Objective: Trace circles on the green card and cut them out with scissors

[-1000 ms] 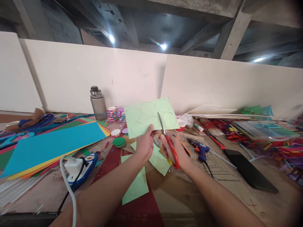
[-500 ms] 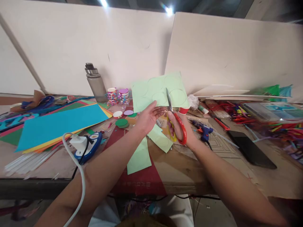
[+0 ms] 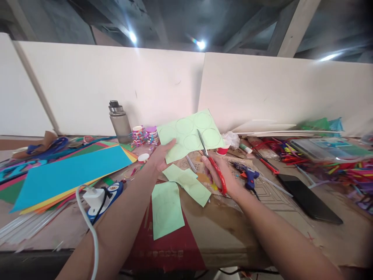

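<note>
My left grip point(image 3: 161, 155) pinches the pale green sheet point(image 3: 190, 134) above the tabletop point(image 3: 67, 225); my right grip point(image 3: 218, 171) holds the red-handled scissors point(image 3: 215, 168). The sheet's outlined circles point(image 3: 184, 125) remain uncut (I cannot tell whether the blades bite), while smaller green pieces point(image 3: 167, 212) lie below. A white cable point(image 3: 94, 249) crosses my left forearm; the glue gun point(image 3: 251, 179) lies right.
</note>
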`<state>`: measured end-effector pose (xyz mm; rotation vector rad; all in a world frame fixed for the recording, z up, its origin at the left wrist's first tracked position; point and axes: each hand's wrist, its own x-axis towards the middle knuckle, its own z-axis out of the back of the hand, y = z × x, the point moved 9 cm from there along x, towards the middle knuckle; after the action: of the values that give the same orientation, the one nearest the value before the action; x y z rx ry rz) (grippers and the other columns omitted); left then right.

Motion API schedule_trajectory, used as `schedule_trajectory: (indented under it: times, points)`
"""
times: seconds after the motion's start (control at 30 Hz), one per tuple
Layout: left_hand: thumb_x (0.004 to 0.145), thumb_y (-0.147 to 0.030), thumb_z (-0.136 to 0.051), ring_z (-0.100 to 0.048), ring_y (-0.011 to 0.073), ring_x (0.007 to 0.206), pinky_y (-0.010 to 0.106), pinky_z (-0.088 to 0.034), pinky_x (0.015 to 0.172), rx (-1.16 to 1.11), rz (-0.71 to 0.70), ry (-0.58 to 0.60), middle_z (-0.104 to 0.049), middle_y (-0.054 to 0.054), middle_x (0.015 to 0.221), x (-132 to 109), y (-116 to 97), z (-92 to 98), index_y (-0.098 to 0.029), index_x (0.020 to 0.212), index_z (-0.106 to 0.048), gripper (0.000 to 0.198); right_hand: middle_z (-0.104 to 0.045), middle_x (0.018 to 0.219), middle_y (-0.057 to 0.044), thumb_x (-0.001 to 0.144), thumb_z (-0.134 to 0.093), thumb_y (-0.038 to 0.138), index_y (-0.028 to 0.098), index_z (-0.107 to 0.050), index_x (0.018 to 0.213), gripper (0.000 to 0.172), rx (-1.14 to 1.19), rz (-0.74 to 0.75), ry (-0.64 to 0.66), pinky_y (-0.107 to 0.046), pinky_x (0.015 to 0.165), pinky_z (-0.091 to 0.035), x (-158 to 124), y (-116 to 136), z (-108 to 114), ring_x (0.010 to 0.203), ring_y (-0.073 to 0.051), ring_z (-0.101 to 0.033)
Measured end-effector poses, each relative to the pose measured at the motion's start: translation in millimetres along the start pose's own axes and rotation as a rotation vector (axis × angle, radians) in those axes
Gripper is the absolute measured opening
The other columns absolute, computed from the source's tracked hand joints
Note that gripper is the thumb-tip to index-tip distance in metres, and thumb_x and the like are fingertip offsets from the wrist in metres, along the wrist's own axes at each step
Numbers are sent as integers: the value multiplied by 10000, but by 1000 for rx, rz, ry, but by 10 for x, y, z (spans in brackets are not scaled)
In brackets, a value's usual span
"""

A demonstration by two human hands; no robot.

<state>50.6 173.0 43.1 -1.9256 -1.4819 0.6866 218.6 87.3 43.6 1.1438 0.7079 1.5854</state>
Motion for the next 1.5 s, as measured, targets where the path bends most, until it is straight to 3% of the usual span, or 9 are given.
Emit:
schedule_trajectory:
  times: [0.1, 0.33, 0.53, 0.93, 1.07, 1.13, 1.27, 1.5]
  points:
    - [636, -69, -830, -723, 300, 951, 425, -587, 876, 69, -42, -10, -760, 160, 981, -24, -9, -14, -121, 974, -734, 355, -492, 603, 26, 948, -427, 599, 219, -462, 764, 424, -20, 20, 14, -240, 423, -359, -6, 43, 0, 476, -120, -453]
    - [684, -89, -810, -740, 257, 869, 383, -596, 883, 210, -25, -66, -778, 113, 928, -105, -74, 17, -112, 1036, -732, 361, -477, 590, 31, 940, -399, 633, 221, -440, 742, 459, -23, -27, 99, -253, 445, -393, -1, 61, -46, 476, -121, -455]
    - [709, -141, -793, -725, 294, 980, 417, -585, 931, 213, 78, -59, -772, 129, 1000, -104, 6, 17, -114, 1044, -728, 342, -480, 620, 23, 913, -435, 657, 233, -431, 764, 450, -22, 25, 120, -265, 457, -387, 49, 33, -77, 510, -132, -448]
    - [534, -283, -915, -627, 348, 1187, 474, -542, 981, 314, -114, -59, -687, 146, 1255, -75, -85, 16, -138, 1086, -716, 605, -479, 580, 6, 887, -311, 780, 235, -410, 702, 584, -63, 7, 191, -296, 491, -421, 38, 90, -67, 504, -143, -477]
    - [547, -283, -906, -654, 341, 1135, 474, -566, 938, 323, -128, -27, -700, 146, 1227, -90, -108, -35, -136, 1073, -718, 578, -500, 621, 5, 857, -308, 820, 231, -426, 742, 611, 15, -91, 251, -296, 493, -426, 26, -21, -91, 509, -137, -485]
    - [559, -263, -904, -661, 329, 1121, 456, -587, 905, 320, -126, -85, -712, 132, 1204, -102, -151, 14, -149, 1056, -718, 543, -522, 658, -1, 854, -333, 817, 229, -434, 764, 602, 86, -141, 282, -294, 489, -431, 20, -109, -121, 525, -141, -509]
    - [579, -254, -908, -655, 328, 1129, 464, -615, 842, 324, -35, -269, -719, 91, 1200, -126, -190, 221, -225, 1041, -717, 501, -551, 715, -13, 869, -386, 780, 229, -451, 803, 559, 144, -98, 286, -302, 501, -455, 37, -145, -134, 576, -158, -550]
    - [622, -264, -883, -644, 320, 1158, 424, -613, 866, 432, -149, -250, -703, 83, 1232, -100, -277, 226, -219, 956, -729, 370, -563, 688, -10, 899, -364, 751, 238, -438, 788, 530, 75, -49, 282, -305, 501, -457, 31, -91, -108, 547, -161, -555]
